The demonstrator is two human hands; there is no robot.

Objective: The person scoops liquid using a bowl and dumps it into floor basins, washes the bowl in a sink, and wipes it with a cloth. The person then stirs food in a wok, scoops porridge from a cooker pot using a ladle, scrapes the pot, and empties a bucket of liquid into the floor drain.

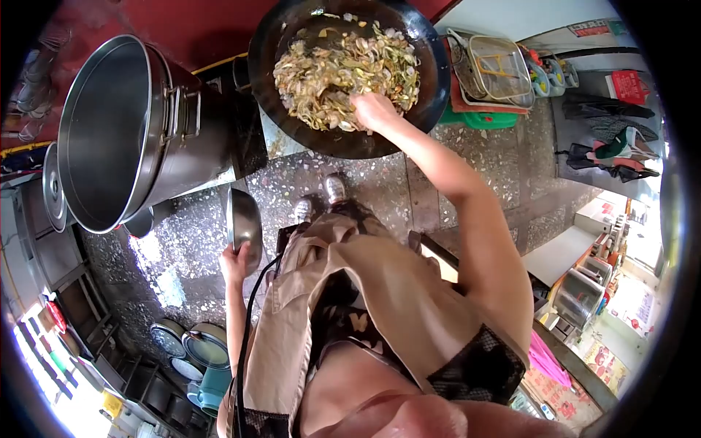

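My right hand [374,112] reaches into a large dark wok [433,91] at the top centre. Its fingers are curled closed at the near side of a heap of sliced, mixed food [350,69]; what they grip is hidden. Low on my left side, my left hand [234,264] grips the rim of a shiny metal bowl [245,228], which is tilted on edge with its inside mostly turned from view. The bowl hangs above the floor, apart from the wok.
A tall metal pot [182,131] with side handles stands left of the wok. Wire baskets [500,69] sit to its right. Basins [207,349] and a teal bucket [213,387] are on the speckled floor [182,241] at lower left. Dark cloths [610,139] lie at far right.
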